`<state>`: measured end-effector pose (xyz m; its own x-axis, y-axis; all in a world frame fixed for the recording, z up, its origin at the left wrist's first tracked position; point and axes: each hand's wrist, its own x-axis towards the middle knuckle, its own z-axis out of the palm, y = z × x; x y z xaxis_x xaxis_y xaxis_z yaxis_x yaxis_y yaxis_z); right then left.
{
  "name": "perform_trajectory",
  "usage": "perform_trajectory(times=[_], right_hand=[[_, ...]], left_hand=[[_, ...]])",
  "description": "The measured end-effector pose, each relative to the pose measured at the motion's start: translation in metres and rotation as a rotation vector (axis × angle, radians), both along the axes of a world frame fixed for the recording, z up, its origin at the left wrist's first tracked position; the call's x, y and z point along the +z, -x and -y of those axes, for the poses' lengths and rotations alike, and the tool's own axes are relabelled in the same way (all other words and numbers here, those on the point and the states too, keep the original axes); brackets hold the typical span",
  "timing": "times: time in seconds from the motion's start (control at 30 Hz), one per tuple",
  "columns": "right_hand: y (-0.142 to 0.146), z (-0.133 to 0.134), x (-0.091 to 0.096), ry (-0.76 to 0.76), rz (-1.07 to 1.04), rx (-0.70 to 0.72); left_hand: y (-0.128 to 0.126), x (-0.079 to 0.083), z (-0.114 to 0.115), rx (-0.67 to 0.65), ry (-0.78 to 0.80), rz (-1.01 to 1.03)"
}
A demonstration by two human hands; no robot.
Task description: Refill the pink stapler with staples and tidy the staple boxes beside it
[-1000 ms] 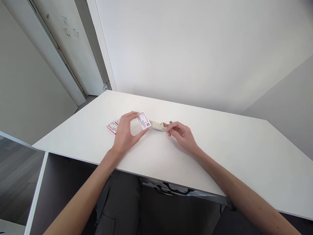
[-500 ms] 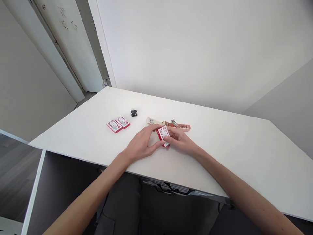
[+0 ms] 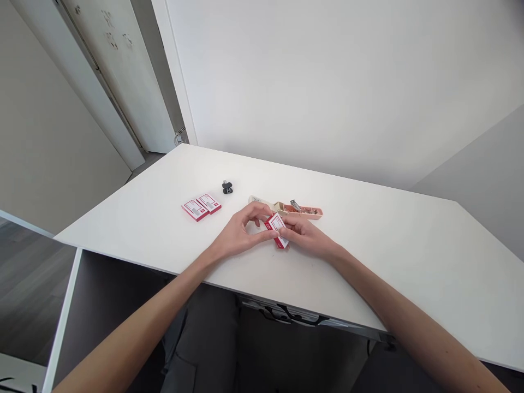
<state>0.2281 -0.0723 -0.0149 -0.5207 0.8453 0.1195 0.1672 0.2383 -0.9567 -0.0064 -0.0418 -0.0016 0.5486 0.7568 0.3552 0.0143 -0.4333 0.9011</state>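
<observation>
A small red and white box is held between both hands, a little above the white desk. My left hand grips its left side with thumb and fingertips. On the right side, my right hand has closed round it, the thumb on the white front. Just behind the hands lies an opened long case, with a cream part at left and a pink tray at right. Small metal pieces rest in the tray; a nail clipper seems to stick up from it. My fingers hide part of the case.
Two similar red and white boxes lie side by side at the left of the desk. Behind them sits a small black object with a metal end. A white wall borders the back edge.
The box has tilted further and shows more of its red side. My left fingers have shifted along its upper edge. The whole view has moved slightly.
</observation>
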Motion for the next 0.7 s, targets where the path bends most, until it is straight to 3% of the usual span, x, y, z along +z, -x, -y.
perform_trajectory(times=[0.47, 0.7], right_hand=[[0.0011, 0.0015, 0.0049, 0.050, -0.011, -0.045], [0.0045, 0.0038, 0.0086, 0.138, -0.115, -0.035]], left_hand=[[-0.0010, 0.0040, -0.0015, 0.045, 0.121, 0.060], [0.0019, 0.0069, -0.0014, 0.100, 0.143, 0.107]])
